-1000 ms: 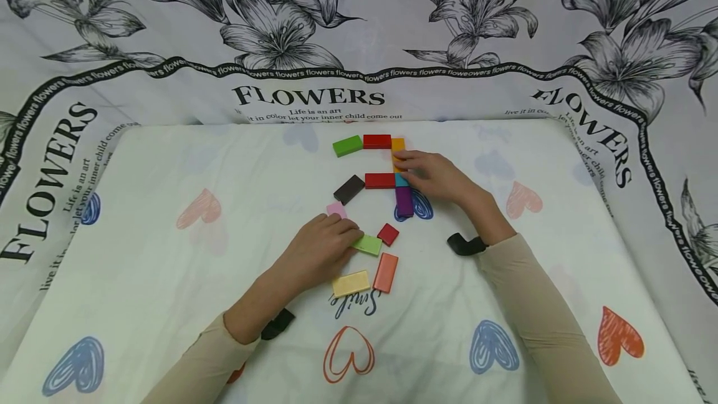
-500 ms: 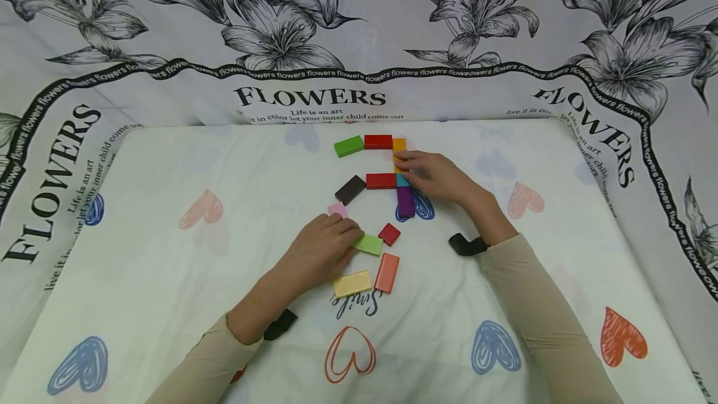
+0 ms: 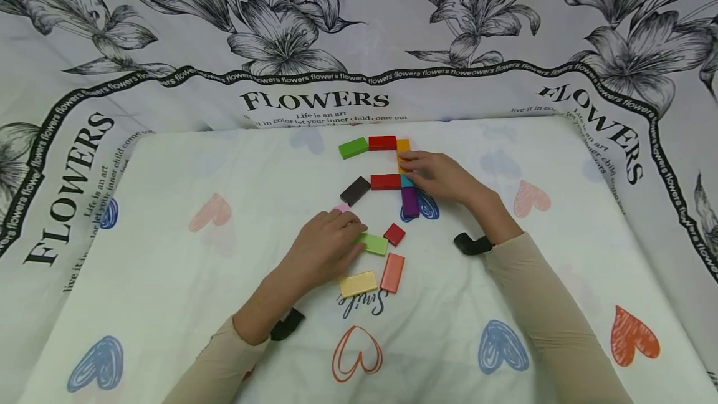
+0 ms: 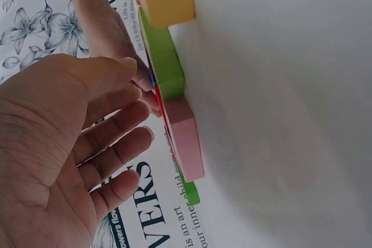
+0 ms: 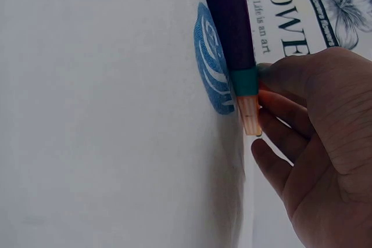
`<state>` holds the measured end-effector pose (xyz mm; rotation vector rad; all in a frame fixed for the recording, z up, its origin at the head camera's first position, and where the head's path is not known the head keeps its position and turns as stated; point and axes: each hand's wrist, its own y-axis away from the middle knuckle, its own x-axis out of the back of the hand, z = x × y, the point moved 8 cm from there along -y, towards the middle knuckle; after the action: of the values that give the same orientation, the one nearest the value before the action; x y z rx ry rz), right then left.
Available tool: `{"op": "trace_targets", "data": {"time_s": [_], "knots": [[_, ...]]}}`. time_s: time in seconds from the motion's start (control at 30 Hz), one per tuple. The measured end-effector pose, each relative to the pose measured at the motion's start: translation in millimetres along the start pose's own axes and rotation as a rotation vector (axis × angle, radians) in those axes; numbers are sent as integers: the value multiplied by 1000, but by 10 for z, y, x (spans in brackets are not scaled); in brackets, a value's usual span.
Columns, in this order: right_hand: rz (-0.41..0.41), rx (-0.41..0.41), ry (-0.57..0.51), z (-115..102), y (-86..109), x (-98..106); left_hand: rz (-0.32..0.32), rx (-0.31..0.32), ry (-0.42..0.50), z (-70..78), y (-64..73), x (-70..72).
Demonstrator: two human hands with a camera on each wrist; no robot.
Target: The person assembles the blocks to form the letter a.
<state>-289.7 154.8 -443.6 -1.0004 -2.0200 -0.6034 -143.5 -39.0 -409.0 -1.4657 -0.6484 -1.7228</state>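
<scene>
In the head view my left hand [image 3: 325,242] hovers low beside a light green block [image 3: 374,244] and covers most of a pink block [image 3: 341,207]. The left wrist view shows its fingers loosely bent, with nothing between them. My right hand [image 3: 443,176] touches the right side of a row made of an orange block [image 3: 403,145], a teal block [image 3: 406,181] and a purple block [image 3: 411,202]. Its thumb is at the teal block [image 5: 244,82], and its other fingertips are at the orange block [image 5: 249,114]. Two red blocks [image 3: 382,143] extend left from the row.
A green block [image 3: 353,148] and a dark block [image 3: 356,191] lie left of the red ones. Nearer are a small red block [image 3: 394,234], a salmon block [image 3: 392,274] and a yellow block [image 3: 359,283]. All lie on a white cloth [image 3: 437,304] printed with hearts.
The head view has shifted slightly, so everything appears a little further right. My left hand now covers more of the pink block. The right hand stays at the row; the other blocks keep their arrangement.
</scene>
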Motion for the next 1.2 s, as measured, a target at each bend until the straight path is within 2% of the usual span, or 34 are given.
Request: {"op": "trace_targets", "data": {"time_s": [0.2,0.33,0.43,0.73,0.97,1.2], "knots": [[-10,2,4,15,4,-8,37,97,57,-132,-58,86],[-10,1,-5,13,-3,-21,9,165,67,-206,-92,110],[-8,8,-8,3,-6,-23,-9,194,53,-246,-73,106],[-5,11,2,-21,-3,3,-37,201,35,-275,-1,26],[2,-13,1,6,0,17,-2,175,24,-268,-7,7],[3,-12,1,19,0,6,-16,174,35,-267,-18,-50]]}}
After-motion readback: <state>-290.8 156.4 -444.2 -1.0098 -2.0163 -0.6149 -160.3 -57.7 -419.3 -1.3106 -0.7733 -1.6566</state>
